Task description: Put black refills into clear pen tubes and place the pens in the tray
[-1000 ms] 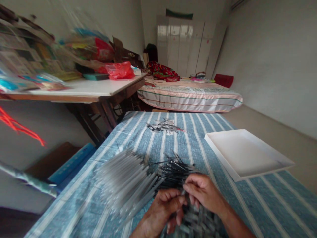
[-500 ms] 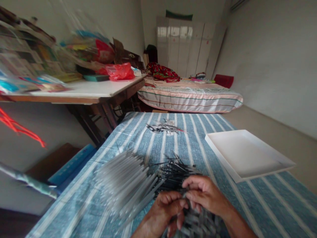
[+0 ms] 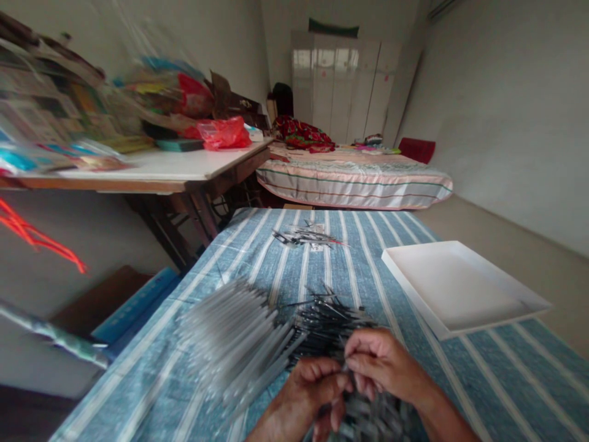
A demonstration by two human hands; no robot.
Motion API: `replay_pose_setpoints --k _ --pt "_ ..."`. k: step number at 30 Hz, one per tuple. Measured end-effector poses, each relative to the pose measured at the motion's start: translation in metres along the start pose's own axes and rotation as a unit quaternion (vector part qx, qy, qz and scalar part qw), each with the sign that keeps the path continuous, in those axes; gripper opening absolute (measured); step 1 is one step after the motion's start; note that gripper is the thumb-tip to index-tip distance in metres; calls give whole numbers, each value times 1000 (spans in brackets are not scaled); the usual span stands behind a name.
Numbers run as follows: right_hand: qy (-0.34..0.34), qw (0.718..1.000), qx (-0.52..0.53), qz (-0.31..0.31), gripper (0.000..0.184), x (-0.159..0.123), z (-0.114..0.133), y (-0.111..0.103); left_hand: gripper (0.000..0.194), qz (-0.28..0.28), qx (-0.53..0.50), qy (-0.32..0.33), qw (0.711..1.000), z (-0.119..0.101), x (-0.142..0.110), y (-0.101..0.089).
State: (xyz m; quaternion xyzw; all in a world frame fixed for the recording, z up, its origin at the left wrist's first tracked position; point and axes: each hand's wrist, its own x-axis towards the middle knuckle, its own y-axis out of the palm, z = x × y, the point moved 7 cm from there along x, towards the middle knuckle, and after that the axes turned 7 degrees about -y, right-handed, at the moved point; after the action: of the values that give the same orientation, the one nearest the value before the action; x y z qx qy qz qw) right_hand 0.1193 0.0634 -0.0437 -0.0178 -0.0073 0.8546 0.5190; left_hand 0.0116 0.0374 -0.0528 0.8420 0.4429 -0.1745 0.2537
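Observation:
Fingertips of my left hand (image 3: pixel 313 390) and my right hand (image 3: pixel 386 362) meet at the near side of the table, both closed in a pinch. Whatever small piece lies between them is too blurred to make out. Just beyond is a heap of thin black sticks (image 3: pixel 322 319), partly covered by my hands. A blurred pile of short dark grey pieces (image 3: pixel 380 417) lies beneath my hands. To the left rests a wide bundle of translucent grey tubes (image 3: pixel 230 337), lying side by side.
Blue striped cloth (image 3: pixel 257 252) covers the table. A shallow white box (image 3: pixel 460 288) sits at the right. Farther back lies a small bunch of thin dark pieces (image 3: pixel 306 235). A white-topped desk (image 3: pixel 161 166) with bags stands at left, a bed (image 3: pixel 354 178) behind.
Both hands have shifted very slightly to the right, with their fingertips still together. The piles, tubes and box look the same.

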Motion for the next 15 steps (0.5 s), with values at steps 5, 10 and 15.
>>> replay_pose_setpoints --k 5,10,15 --pt "6 1000 -9 -12 32 0 0 -1 31 3 -12 10 1000 -2 -1 1" --pt "-4 999 38 5 33 -2 3 1 31 14 -18 6 1000 0 0 1" --pt "8 1000 22 -9 33 -2 -1 0 30 19 -31 12 999 0 1 -2"
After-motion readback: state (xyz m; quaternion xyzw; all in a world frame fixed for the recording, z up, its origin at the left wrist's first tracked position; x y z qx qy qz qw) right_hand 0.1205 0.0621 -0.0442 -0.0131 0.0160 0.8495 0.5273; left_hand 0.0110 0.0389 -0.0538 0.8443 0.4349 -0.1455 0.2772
